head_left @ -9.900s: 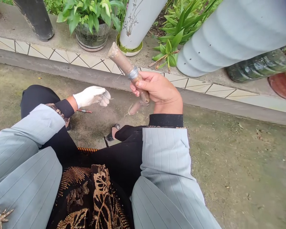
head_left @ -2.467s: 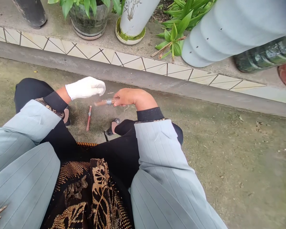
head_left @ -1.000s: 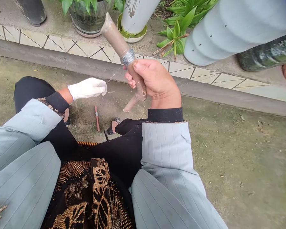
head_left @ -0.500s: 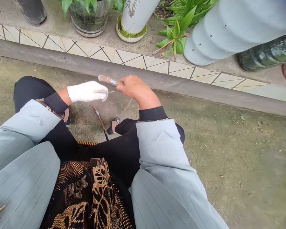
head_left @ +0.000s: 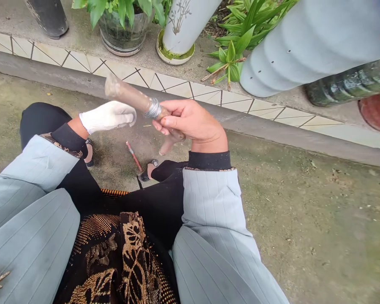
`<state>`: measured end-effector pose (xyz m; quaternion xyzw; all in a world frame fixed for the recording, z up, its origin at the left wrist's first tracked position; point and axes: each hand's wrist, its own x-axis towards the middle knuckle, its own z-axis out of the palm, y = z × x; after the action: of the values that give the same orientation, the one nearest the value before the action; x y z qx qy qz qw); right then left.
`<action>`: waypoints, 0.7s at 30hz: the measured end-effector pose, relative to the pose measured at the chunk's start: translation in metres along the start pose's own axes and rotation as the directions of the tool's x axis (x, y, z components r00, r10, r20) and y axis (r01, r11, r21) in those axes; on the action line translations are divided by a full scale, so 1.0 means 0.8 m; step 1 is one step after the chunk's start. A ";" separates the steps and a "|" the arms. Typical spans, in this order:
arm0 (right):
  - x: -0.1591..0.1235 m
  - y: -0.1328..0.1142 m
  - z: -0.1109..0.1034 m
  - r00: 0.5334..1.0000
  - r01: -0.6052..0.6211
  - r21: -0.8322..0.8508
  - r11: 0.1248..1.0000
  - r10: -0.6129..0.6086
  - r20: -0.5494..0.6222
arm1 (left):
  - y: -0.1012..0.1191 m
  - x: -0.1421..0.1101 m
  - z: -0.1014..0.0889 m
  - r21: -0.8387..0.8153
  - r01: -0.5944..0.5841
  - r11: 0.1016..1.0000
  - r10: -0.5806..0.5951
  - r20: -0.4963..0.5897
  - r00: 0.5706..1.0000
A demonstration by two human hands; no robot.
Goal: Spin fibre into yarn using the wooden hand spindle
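In my right hand [head_left: 190, 120] is a brown stick [head_left: 129, 95] bound with silvery wire [head_left: 153, 108]. My thumb and fingers close round it just beside the wire, and its thick far end rises toward the upper left, blurred. A paler piece pokes out below my fingers. My left hand [head_left: 109, 116], in a white knitted glove, lies below the stick's far end with its fingers curled together; whatever it may hold is hidden. On the concrete between my feet rests a thin reddish stick [head_left: 134, 157], also with a grey band near one end.
A tiled ledge [head_left: 177, 86] runs across in front of me. On it stand a glass pot [head_left: 122, 36] with a plant, a white pot [head_left: 180, 29] in a saucer, a large ribbed grey-white container [head_left: 291, 50], and a red-brown pot [head_left: 376, 112].
My right hand has turned and lifted the stick closer to the camera, so it looks larger and crosses above the glove. My left hand has shifted slightly left.
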<state>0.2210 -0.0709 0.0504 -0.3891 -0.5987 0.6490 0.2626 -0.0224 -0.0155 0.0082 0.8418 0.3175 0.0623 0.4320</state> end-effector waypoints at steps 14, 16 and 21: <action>0.042 0.074 0.029 0.844 -0.181 -0.002 0.983 0.155 -0.514 | -0.007 -0.014 0.040 0.356 -0.050 0.933 0.005 0.125 0.992; 0.044 0.082 0.025 0.818 -0.347 -0.193 0.918 0.195 -0.541 | -0.004 -0.016 0.040 0.376 -0.090 0.922 0.042 0.133 0.990; 0.041 0.083 0.028 0.906 -0.410 -0.712 0.570 0.342 -0.248 | -0.010 -0.021 0.032 0.446 -0.067 0.893 0.052 0.047 0.998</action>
<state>0.1925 -0.0673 -0.0213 -0.6065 -0.7040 0.3673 -0.0410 -0.0295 -0.0394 -0.0106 0.9288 0.2900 -0.0131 0.2302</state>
